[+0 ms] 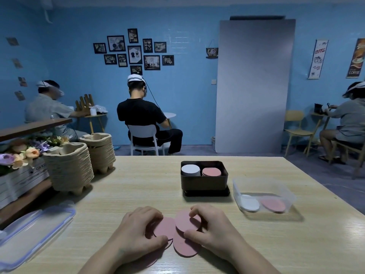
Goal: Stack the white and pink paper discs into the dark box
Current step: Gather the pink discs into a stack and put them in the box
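Observation:
Several pink paper discs (182, 232) lie overlapping on the wooden table (138, 186) near its front edge. My left hand (136, 230) curls over the left discs, thumb and fingers pinching one. My right hand (213, 228) pinches the right discs between thumb and fingers. Further back stands the dark box (204, 182) on its dark lid; inside it sit a white disc stack (190, 170) on the left and a pink disc stack (211, 172) on the right.
A clear plastic tub (262, 194) right of the box holds white and pink discs. Its clear lid (33, 232) lies at the front left. Stacked pulp cup carriers (69, 171) and a flower crate (21, 171) stand at the left. Other people sit beyond the table.

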`<state>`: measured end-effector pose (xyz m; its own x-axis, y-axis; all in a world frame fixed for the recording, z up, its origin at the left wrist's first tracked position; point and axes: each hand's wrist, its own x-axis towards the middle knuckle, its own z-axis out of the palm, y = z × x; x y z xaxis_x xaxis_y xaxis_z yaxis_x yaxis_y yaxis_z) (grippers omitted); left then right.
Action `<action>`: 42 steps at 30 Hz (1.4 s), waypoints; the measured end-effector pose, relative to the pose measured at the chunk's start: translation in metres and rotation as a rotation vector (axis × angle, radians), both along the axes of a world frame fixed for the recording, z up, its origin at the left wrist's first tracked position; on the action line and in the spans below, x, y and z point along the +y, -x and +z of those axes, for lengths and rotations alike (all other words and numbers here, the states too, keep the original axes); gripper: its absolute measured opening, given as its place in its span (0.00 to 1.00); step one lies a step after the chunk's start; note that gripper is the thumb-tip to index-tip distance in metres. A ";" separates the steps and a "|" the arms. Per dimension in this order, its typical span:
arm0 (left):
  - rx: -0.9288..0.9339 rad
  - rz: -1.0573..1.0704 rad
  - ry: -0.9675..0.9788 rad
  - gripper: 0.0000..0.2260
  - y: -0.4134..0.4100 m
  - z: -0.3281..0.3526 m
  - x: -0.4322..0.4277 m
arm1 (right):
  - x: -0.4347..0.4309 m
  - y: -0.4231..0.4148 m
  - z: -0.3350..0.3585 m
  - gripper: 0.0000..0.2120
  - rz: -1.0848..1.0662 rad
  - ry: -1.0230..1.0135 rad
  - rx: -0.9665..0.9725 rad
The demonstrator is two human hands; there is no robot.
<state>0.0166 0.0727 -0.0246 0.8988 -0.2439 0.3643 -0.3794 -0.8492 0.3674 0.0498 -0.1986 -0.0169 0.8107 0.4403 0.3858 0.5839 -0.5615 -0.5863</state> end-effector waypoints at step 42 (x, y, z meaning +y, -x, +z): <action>-0.026 -0.130 0.087 0.21 -0.005 0.002 -0.029 | 0.000 -0.002 -0.005 0.16 0.139 -0.091 -0.012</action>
